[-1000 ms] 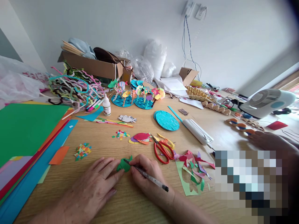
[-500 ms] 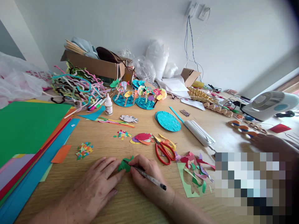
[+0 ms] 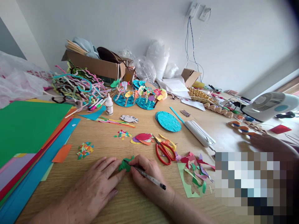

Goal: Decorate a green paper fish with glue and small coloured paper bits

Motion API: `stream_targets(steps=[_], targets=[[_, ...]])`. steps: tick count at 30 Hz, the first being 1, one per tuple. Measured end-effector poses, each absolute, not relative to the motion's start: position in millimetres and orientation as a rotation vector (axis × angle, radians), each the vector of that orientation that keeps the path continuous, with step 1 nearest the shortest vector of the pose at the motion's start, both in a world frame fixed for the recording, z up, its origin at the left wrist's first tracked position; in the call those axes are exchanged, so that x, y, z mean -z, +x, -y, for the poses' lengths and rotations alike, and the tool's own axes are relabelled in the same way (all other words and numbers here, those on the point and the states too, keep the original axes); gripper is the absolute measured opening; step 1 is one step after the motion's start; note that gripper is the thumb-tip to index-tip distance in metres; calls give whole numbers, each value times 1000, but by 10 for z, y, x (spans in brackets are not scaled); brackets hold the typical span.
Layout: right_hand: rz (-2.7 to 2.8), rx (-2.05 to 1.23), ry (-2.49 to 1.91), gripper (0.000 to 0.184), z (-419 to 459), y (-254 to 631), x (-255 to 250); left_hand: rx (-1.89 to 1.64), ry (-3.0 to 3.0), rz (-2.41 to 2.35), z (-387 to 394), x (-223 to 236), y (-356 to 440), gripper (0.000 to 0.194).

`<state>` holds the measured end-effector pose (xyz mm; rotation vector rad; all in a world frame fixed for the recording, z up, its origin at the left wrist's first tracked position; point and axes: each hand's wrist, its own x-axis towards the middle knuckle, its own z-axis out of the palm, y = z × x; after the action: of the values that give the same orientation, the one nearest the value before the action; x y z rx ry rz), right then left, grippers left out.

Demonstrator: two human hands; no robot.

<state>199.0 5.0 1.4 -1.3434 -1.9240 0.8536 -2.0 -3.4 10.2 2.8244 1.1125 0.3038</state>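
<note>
At lower centre of the frame, the left hand (image 3: 95, 183) is pressing the green paper fish (image 3: 125, 165) flat on the table (image 3: 112, 205), fingers loosely spread; the fish is looking small and rounded, drawn with dark lines, its long axis slanting, tail pointing to upper right; the right hand's fingers are pinching the clear pen (image 3: 149, 178) over it

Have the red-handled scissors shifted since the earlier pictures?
No. Judged against the blue oval disc, the scissors lie in the same place, just nearer the wearer; the whole view has shifted slightly.
</note>
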Motion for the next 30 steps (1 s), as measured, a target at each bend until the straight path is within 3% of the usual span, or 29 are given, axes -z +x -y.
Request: stream_targets(steps=[30], targets=[[1934,-871,-1352,10,-50,1992,-26,-347,2776,-1120,43,-63,-41,53]])
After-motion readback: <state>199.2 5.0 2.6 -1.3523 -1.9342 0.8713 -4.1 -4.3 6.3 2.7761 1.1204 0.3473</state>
